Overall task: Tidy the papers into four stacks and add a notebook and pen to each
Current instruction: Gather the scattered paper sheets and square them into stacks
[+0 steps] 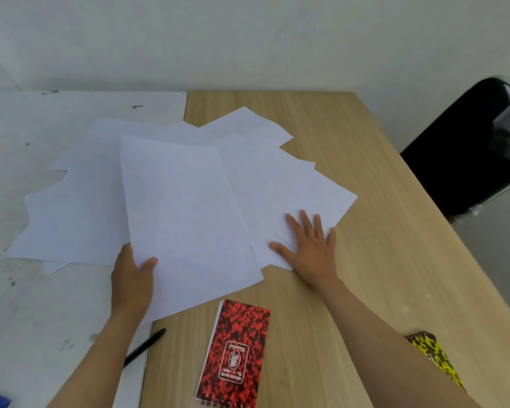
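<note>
Your loose white paper sheets [171,184] lie fanned and overlapping across the seam where the pale wood-grain tabletop [380,260] meets the scuffed white tabletop [27,304] on the left. None of them is squared into a stack; corners jut out in every direction. One large sheet [189,219] sits on top of the spread, tilted, with its near edge raised toward you.

Your left hand [131,279] holds that top sheet at its near left edge: the thumb lies on the upper face and the fingers are hidden under the paper, so it is pinching the sheet. Your right hand [309,245] lies flat on the near right corner of the spread, fingers straight and splayed, palm down, pressing the sheets against the wood.

Just nearer to you than the papers, on the wood, lies a red-and-black mottled spiral notebook [234,353], its wire binding at the end closest to you and its cover label upside down from your view. To its left a black pen [145,347] lies slantwise across the seam, partly covered by your left forearm. A yellow-and-black mottled notebook [433,353] shows at the right, mostly hidden behind your right forearm.

Beyond the far right corner of the wooden table stands a black chair [465,148].
</note>
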